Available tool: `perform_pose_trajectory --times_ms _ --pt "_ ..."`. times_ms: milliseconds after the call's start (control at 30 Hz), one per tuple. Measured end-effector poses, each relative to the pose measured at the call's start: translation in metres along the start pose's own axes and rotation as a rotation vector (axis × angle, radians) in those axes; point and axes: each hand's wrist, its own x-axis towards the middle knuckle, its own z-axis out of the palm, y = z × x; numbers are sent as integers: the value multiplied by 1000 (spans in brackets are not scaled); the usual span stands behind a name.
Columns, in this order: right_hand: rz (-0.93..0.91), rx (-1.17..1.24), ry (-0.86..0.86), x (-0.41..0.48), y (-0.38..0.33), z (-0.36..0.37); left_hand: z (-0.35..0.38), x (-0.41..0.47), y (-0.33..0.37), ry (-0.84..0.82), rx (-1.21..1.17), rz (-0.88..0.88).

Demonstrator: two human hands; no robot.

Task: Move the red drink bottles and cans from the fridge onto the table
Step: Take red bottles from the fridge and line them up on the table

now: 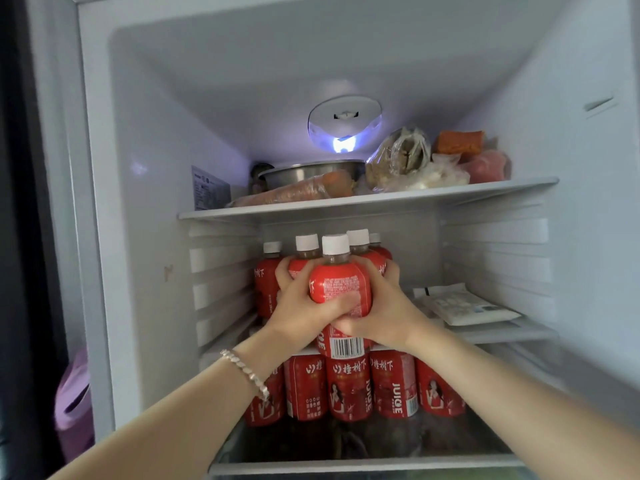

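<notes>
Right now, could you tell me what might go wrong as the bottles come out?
The left hand and right hand squeeze several bottles together, so one may slip free and fall. The loose bottle at the left, outside the grip, could topple as the cluster moves.

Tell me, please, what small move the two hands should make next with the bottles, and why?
Probably draw the bundle straight out toward the body, kept level. Both the left hand and the right hand already grip the red bottles inside the fridge, and their white caps stand under the upper shelf, so lifting much seems unwise.
</notes>
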Motion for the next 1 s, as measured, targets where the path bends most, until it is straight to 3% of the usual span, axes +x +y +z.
perform_pose_trajectory --times_ms 434,767,1001 --pt "-254 -61 163 -66 -35 19 -27 -59 -1 -22 -28 506" --pt "-268 -2 79 -107 -81 63 -74 -125 -9 45 23 441" --pt "-498 144 -47 -142 -92 100 -95 -209 6 173 249 299"
